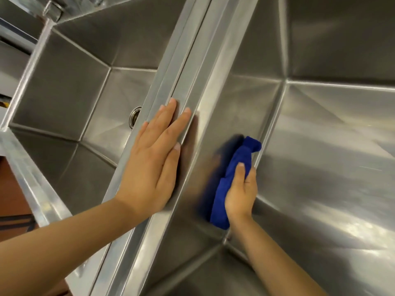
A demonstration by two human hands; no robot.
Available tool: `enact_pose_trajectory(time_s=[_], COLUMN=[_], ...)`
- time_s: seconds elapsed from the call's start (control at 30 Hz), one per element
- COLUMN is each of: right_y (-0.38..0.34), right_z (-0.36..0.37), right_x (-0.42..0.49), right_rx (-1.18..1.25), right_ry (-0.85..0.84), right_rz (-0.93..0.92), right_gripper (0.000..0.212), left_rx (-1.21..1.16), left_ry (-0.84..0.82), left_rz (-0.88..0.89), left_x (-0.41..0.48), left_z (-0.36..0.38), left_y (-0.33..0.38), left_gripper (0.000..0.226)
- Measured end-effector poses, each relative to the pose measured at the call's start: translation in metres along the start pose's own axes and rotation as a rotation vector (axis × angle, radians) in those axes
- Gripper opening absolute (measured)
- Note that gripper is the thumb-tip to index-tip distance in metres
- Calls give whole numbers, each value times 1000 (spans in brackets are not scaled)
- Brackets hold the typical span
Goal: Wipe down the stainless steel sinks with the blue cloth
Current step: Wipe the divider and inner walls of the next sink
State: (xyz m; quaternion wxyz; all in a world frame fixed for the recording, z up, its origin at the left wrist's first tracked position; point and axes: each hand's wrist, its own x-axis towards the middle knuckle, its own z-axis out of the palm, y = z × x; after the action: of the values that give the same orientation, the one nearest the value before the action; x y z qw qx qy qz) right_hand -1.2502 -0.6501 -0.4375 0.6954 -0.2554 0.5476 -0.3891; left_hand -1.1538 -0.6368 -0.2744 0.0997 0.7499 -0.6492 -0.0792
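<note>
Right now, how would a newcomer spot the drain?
Find the steel ridge where the left hand lies flat. Left of its fingertips, down in the left sink, the drain is the only round ring, half hidden by the ridge.

Reddish-brown floor (12, 199) lower left; metal pipe fitting (53, 9) top left, overhead light glare

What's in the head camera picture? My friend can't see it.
A person's right hand grips a bunched blue cloth against the inside wall of the right steel sink. The left hand rests flat on the ridge between the two sinks.
</note>
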Motion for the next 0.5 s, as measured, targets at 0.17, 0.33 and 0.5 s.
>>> enact_pose_trajectory(time_s=[0.17, 0.33, 0.5], right_y=[-26, -27, 12], right_z=[11, 8, -8], right_x=[-35, -34, 16], right_rx=[53, 52, -90], right_ry=[-46, -164, 22], right_rz=[-142, -293, 32], right_gripper=[44, 45, 53], left_rx=[-4, -11, -17], left_ry=[9, 6, 4], left_rz=[-3, -14, 9], left_x=[0, -1, 1], left_z=[-3, -3, -2], left_y=[1, 1, -1], left_gripper=[48, 49, 49])
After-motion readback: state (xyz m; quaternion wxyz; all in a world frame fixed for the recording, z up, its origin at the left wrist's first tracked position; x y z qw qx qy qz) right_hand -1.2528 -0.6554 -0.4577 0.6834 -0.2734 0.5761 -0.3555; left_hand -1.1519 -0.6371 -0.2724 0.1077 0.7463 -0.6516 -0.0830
